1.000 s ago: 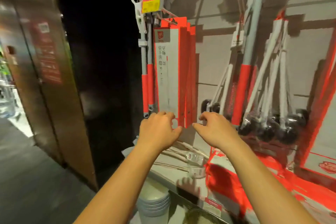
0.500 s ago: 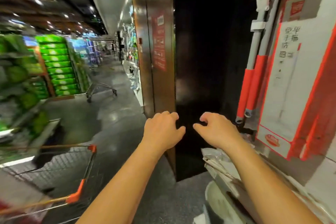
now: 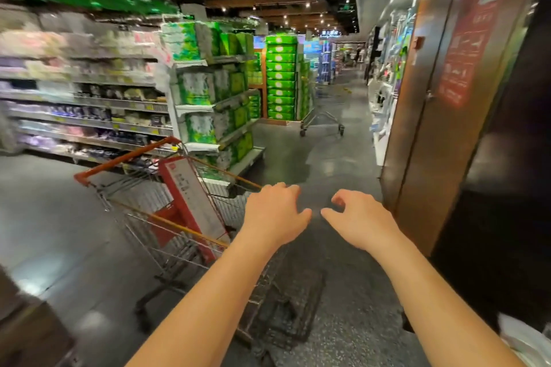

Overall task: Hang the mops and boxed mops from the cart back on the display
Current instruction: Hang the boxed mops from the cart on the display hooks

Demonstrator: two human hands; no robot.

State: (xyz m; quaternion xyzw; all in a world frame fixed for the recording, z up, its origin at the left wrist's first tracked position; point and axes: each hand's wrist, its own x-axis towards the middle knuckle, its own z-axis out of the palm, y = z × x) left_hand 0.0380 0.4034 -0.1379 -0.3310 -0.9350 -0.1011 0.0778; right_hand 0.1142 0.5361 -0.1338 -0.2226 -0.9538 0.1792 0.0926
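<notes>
A wire shopping cart [image 3: 143,202] with an orange-red handle stands on the dark floor, left of centre. A tall white boxed mop [image 3: 193,197] with red edges leans upright inside it. My left hand [image 3: 274,214] hovers over the cart's right rim, fingers loosely curled, holding nothing. My right hand [image 3: 357,217] floats beside it over the floor, fingers loosely bent and empty. The mop display is out of view.
A brown pillar [image 3: 447,83] with a red notice stands close on the right. Shelves of packaged goods [image 3: 89,92] line the left. Green product stacks [image 3: 280,77] and a second cart [image 3: 322,116] stand further down the aisle.
My view has swung left, away from the hanging boxed mops, to the aisle and cart. Both hands let go of the hung box and now hang empty over the cart.
</notes>
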